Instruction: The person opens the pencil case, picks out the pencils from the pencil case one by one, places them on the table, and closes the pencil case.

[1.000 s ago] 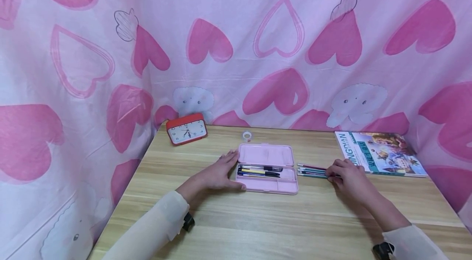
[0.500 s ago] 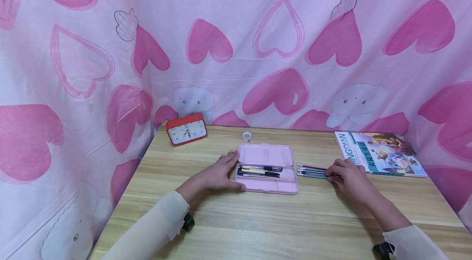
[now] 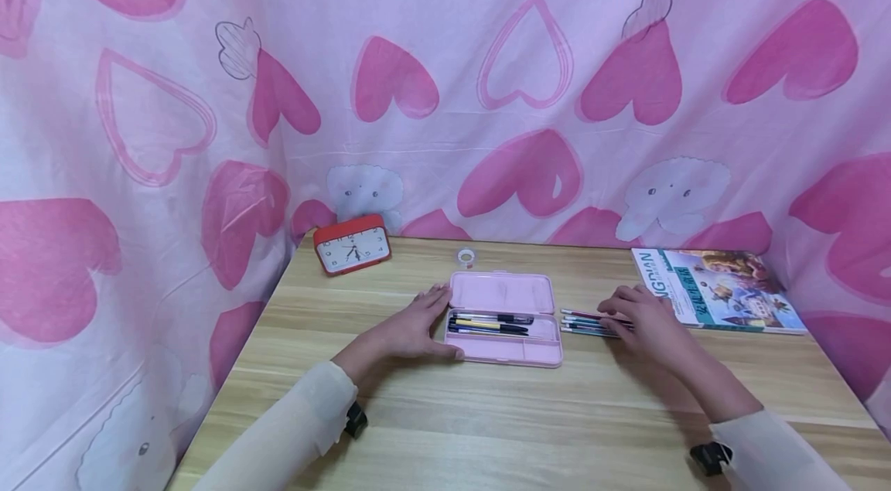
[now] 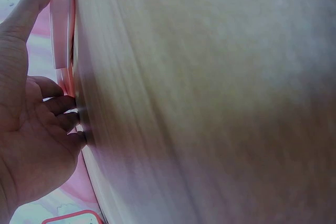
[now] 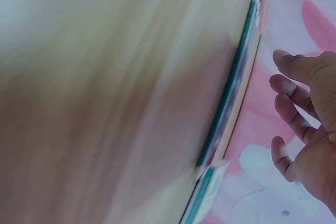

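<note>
From my end of the link I have the pink pencil case [image 3: 487, 352] near the middle of the counter [image 3: 487, 429], its lid [image 3: 497, 292] laid back behind the base, which leaves the inside in view and, I judge, easy to reach from above. My left grip [image 3: 413, 327] spans the case's left end, fingers by the lid side and thumb at the front corner; it is not clenched, only resting against the case, most likely to keep it from sliding. My right grip [image 3: 650, 325] carries nothing: the right wrist view shows its fingers parted and slightly bent, apart from the pencils [image 3: 585, 324]. Those lie on the counter just right of the case, side by side, pale ends toward it, a neat row that one reach could probably cover. In the case, the long rear compartment holds several pens [image 3: 511, 328], some black and one yellowish, lying lengthwise as that slot seems shaped for; in front, a divider parts a wider left section from a narrower right one, and I make out no pens in either. The red clock [image 3: 355, 247], tape roll [image 3: 468, 265] and book [image 3: 731, 290] lie toward the back, perhaps to leave working room.
</note>
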A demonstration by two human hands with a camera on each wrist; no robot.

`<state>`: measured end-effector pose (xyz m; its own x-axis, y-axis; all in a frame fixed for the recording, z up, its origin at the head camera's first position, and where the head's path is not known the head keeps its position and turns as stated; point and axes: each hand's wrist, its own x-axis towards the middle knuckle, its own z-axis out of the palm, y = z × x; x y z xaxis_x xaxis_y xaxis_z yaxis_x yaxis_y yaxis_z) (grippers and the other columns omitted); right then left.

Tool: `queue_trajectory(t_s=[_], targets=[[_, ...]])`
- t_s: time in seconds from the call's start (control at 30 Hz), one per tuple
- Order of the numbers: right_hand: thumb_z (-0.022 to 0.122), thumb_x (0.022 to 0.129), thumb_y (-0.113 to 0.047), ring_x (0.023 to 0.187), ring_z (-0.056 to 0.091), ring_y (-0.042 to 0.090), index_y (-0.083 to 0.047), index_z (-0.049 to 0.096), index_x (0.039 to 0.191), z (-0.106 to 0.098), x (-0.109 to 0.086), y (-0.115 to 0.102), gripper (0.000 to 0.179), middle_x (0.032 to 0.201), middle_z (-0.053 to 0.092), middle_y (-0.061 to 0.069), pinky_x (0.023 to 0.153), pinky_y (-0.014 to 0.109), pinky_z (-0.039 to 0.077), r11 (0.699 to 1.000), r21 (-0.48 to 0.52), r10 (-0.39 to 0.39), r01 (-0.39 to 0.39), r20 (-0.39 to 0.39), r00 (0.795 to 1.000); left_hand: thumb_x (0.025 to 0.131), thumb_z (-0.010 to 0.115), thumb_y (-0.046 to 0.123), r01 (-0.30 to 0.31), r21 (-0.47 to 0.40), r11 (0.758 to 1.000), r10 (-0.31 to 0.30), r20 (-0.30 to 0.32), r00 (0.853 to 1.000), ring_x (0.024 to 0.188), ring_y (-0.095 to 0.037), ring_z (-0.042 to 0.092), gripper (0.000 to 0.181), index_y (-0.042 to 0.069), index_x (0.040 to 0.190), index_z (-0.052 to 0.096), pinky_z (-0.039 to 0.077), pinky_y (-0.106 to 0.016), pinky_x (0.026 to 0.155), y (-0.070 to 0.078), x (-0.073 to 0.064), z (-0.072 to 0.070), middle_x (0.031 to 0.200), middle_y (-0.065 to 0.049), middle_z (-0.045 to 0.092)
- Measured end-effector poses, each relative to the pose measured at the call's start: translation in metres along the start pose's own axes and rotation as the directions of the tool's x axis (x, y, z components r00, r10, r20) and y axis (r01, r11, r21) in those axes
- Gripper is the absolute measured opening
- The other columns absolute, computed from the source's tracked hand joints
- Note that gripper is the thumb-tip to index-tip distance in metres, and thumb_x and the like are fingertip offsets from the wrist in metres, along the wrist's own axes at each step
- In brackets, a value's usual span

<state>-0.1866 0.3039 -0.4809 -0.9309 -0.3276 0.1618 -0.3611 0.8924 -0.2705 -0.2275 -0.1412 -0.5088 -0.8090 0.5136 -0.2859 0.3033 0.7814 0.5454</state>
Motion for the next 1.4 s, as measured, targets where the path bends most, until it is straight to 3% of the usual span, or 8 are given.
queue_trajectory(t_s=[0.13,0.27,0.5,0.73,0.97,1.2,1.4], targets=[[0.085,0.097,-0.013,0.11,0.06,0.03,-0.014,0.084,0.119,0.0,0.009,-0.012,0.022,0.116,0.077,0.007,0.092,0.06,0.048,1.0,0.015,-0.021,0.021,0.009,1.0,0.081,0.079,0.084,0.004,0.004,1.0,-0.004,0.002,1.0,0.176,-0.02,-0.003,0.134,0.025,0.18,0.011,0.012,-0.054,0.143,-0.001,0.001,0.001,0.189,0.008,0.004],[0.085,0.097,-0.016,0.114,0.061,0.032,-0.014,0.084,0.12,0.002,0.018,-0.024,0.023,0.119,0.079,0.008,0.093,0.057,0.046,0.999,0.016,-0.038,0.038,0.022,0.999,0.082,0.079,0.083,-0.003,0.007,1.0,0.003,-0.003,1.0,0.176,-0.02,-0.002,0.133,0.025,0.18,0.011,0.013,-0.054,0.143,-0.002,0.002,0.001,0.189,0.008,0.005],[0.085,0.098,-0.017,0.106,0.062,0.026,-0.016,0.085,0.116,0.009,0.029,-0.046,0.019,0.113,0.08,0.004,0.087,0.048,0.043,0.993,0.026,-0.114,0.114,0.006,0.993,0.083,0.079,0.082,-0.009,0.009,1.0,0.009,-0.007,1.0,0.176,-0.022,-0.001,0.132,0.024,0.18,0.011,0.014,-0.055,0.143,-0.002,0.002,0.002,0.189,0.006,0.006],[0.086,0.097,-0.013,0.106,0.061,0.022,-0.02,0.086,0.116,0.021,0.034,-0.062,0.021,0.114,0.081,0.0,0.092,0.054,0.045,0.987,0.071,-0.151,0.146,0.063,0.987,0.083,0.08,0.08,-0.01,0.003,1.0,0.01,-0.007,1.0,0.176,-0.023,-0.001,0.131,0.023,0.18,0.012,0.013,-0.055,0.143,0.002,-0.001,-0.001,0.189,0.005,0.007],[0.086,0.097,-0.014,0.106,0.058,0.016,-0.022,0.086,0.117,0.03,0.032,-0.069,0.022,0.113,0.081,-0.007,0.088,0.041,0.038,0.976,0.137,-0.187,0.168,0.14,0.972,0.084,0.08,0.08,-0.01,0.007,1.0,0.01,-0.005,1.0,0.176,-0.024,-0.001,0.131,0.022,0.18,0.012,0.014,-0.055,0.143,0.002,-0.001,-0.001,0.189,0.004,0.007],[0.085,0.098,-0.016,0.109,0.059,0.015,-0.027,0.085,0.113,0.034,0.031,-0.073,0.019,0.114,0.08,-0.009,0.092,0.047,0.041,0.971,0.141,-0.217,0.194,0.17,0.961,0.084,0.08,0.08,-0.01,0.005,1.0,0.01,-0.002,1.0,0.176,-0.022,-0.001,0.131,0.023,0.18,0.012,0.012,-0.055,0.143,0.001,-0.001,-0.002,0.189,0.006,0.006],[0.084,0.097,-0.01,0.105,0.059,0.014,-0.025,0.085,0.11,0.038,0.032,-0.074,0.021,0.109,0.077,-0.011,0.089,0.043,0.04,0.969,0.132,-0.229,0.209,0.159,0.96,0.082,0.08,0.082,0.002,-0.005,1.0,-0.002,0.005,1.0,0.176,-0.022,-0.002,0.132,0.025,0.18,0.012,0.016,-0.057,0.142,0.0,0.0,0.0,0.189,0.009,0.005]])
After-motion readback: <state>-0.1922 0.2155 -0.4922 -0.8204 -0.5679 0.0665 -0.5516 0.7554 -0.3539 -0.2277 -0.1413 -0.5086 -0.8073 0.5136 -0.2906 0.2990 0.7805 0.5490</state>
